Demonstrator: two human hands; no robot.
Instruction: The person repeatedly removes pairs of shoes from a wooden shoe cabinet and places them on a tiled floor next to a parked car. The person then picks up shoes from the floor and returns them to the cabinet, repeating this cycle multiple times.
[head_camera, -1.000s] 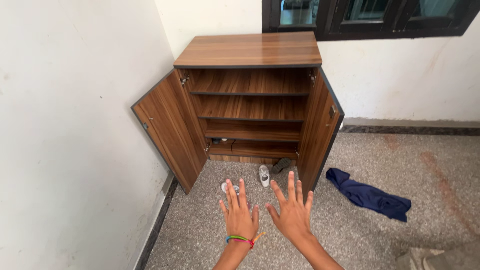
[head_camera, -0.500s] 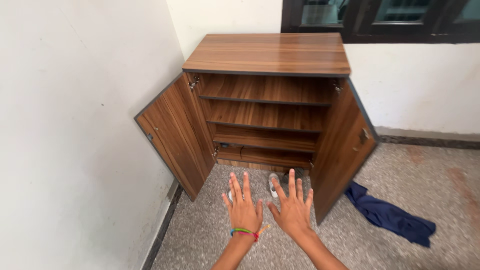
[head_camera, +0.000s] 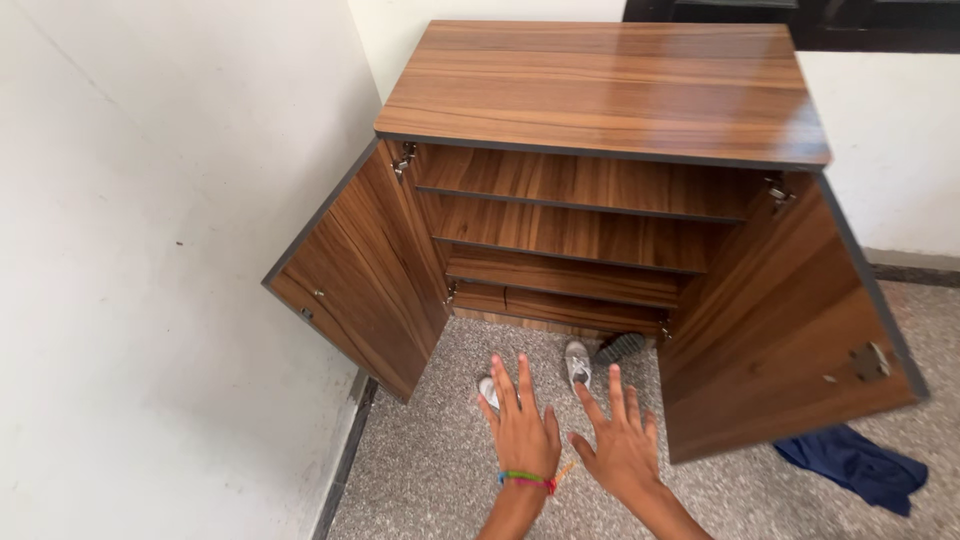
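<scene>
Hands first, nearest the camera: the left hand (head_camera: 522, 432), with a coloured band (head_camera: 527, 480) at the wrist, and the right hand (head_camera: 622, 445) are both held flat, palms down, fingers spread apart, gripping nothing and hovering above the speckled floor (head_camera: 440, 480). Just beyond the fingertips lie the shoes. One small white shoe (head_camera: 488, 390) sits at the left hand's fingertips, partly hidden by them; a second white shoe (head_camera: 577, 362) lies a little farther on, between the two hands' lines, long axis running away from the person — toe end cannot be told. A dark shoe (head_camera: 620, 347) rests beside it, tilted, at the cabinet's foot, nearer the right hand. Beyond stands the wooden cabinet (head_camera: 610, 90), both doors swung open, shelves (head_camera: 570, 235) bare — well off to the right, a blue cloth (head_camera: 855, 467) on the floor.
</scene>
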